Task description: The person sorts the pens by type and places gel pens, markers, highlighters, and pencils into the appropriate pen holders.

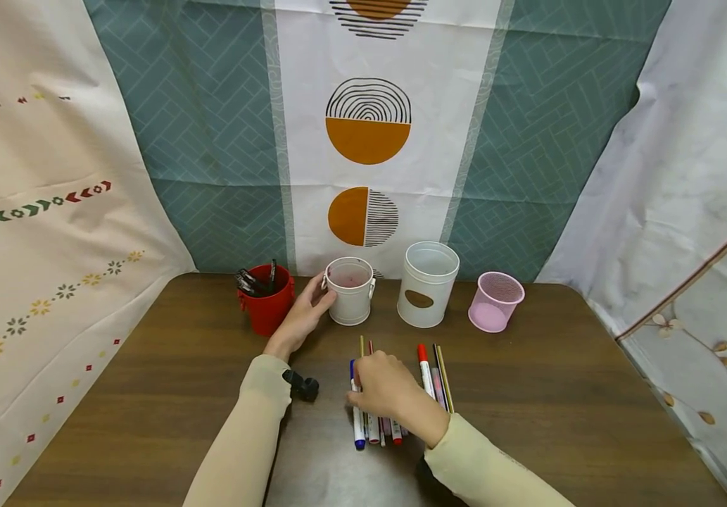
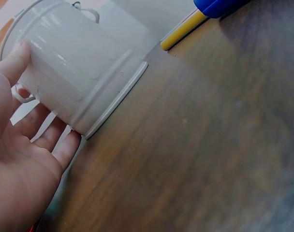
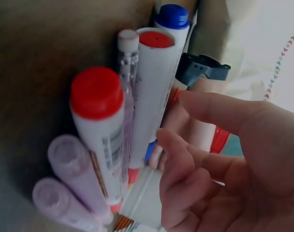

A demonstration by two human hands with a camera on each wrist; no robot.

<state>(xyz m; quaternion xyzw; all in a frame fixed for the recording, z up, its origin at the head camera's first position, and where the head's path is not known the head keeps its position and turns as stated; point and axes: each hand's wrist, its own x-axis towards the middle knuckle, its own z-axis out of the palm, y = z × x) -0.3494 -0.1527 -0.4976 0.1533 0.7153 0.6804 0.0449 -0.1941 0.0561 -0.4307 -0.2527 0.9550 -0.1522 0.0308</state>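
Observation:
My left hand (image 1: 302, 317) holds the small white bucket (image 1: 352, 304) by its left side, thumb near the rim and the other fingers along the wall by a side handle. This bucket stands upright on the table. My right hand (image 1: 388, 384) hovers over a row of markers and pens, thumb and forefinger apart with nothing between them. Nearest to its fingertips is a blue-capped marker (image 1: 359, 426). In the right wrist view, a red-ended marker (image 3: 96, 96), a clear-barrelled pen (image 3: 128, 58) and pale pink pens (image 3: 72, 159) lie beside it.
A red bucket (image 1: 271, 313) with several black pens stands at left. Right of the white bucket are a tall white holder (image 1: 426, 310) with an oval hole and a pink mesh cup (image 1: 495, 306). Another red-capped marker (image 1: 425, 366) lies with pencils (image 1: 444, 377) right of my right hand.

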